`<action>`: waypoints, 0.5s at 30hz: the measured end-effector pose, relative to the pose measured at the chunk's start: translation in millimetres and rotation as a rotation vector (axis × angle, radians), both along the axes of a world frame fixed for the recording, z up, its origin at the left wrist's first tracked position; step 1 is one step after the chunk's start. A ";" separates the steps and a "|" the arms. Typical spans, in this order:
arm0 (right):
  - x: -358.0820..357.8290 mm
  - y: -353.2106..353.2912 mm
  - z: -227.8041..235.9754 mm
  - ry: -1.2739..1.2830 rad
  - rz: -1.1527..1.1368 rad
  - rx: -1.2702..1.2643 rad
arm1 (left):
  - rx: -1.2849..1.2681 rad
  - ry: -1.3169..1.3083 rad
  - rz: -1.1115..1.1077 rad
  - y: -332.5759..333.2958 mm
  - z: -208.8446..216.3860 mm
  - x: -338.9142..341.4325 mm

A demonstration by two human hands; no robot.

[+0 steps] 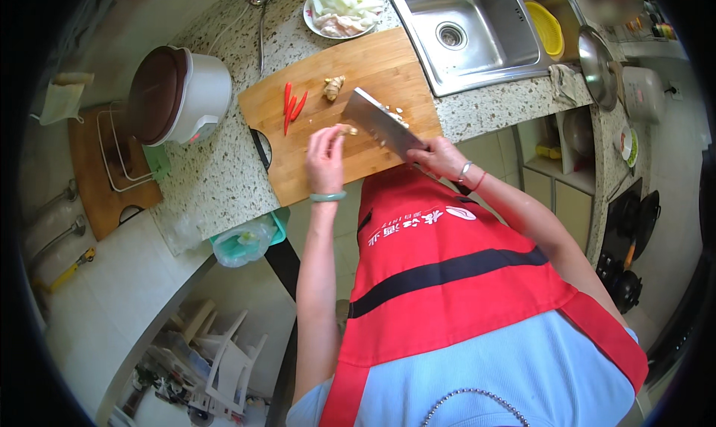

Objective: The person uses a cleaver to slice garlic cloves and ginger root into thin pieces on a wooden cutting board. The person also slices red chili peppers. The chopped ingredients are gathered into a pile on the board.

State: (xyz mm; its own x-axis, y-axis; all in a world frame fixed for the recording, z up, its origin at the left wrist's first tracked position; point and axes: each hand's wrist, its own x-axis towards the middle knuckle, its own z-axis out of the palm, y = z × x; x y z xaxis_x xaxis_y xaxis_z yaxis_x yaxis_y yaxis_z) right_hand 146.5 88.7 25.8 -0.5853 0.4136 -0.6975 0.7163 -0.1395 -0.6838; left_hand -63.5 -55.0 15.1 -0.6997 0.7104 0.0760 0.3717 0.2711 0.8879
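My right hand [438, 159] grips the handle of a broad cleaver [384, 123], its blade slanting up and left over the wooden cutting board [313, 175]. Small white chopped bits [397, 114] lie along the blade's right side, and some cling to it. Left of the blade, my left hand [326, 157] pinches a small pale tan piece [348, 130] at its fingertips, too small to name surely. A knob of ginger [333, 88] rests farther back on the board. Beside it, several red chili peppers [294, 106] lie together.
Behind the board stands a plate [306, 13] of pale sliced food, with a ladle [260, 32] to its left. A rice cooker [205, 99] sits at left, a steel sink [477, 43] at right. A bag-lined green bin [277, 227] hangs at the counter's front edge.
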 end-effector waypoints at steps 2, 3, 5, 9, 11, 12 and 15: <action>8.0 12.6 20.0 -0.091 -0.045 0.046 | 0.006 0.073 -0.112 7.0 -8.6 18.2; 9.2 15.6 27.2 -0.100 -0.008 0.128 | 0.032 0.125 -0.154 11.2 -12.7 25.1; 12.6 17.4 36.1 -0.037 0.065 0.220 | 0.036 0.224 -0.194 16.6 -26.2 33.3; 18.3 10.5 32.2 0.040 0.201 0.513 | 0.107 0.129 -0.067 22.0 -36.3 45.5; 20.0 4.0 30.5 0.071 0.223 0.620 | 0.131 -0.081 0.079 23.7 -31.2 55.4; 19.7 0.0 30.7 0.088 0.217 0.639 | 0.098 -0.058 0.094 24.5 -31.6 56.1; 17.7 -3.5 29.8 0.152 0.220 0.653 | 0.085 -0.012 0.144 26.5 -34.4 58.3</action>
State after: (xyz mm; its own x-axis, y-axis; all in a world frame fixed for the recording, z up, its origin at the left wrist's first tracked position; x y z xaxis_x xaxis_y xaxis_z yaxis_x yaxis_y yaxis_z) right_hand 164.2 85.1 55.5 -0.7745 0.5807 -0.2507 0.5706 0.4704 -0.6732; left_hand -5.2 -28.5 -19.3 -0.7949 0.5941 0.1227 0.3239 0.2445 0.9140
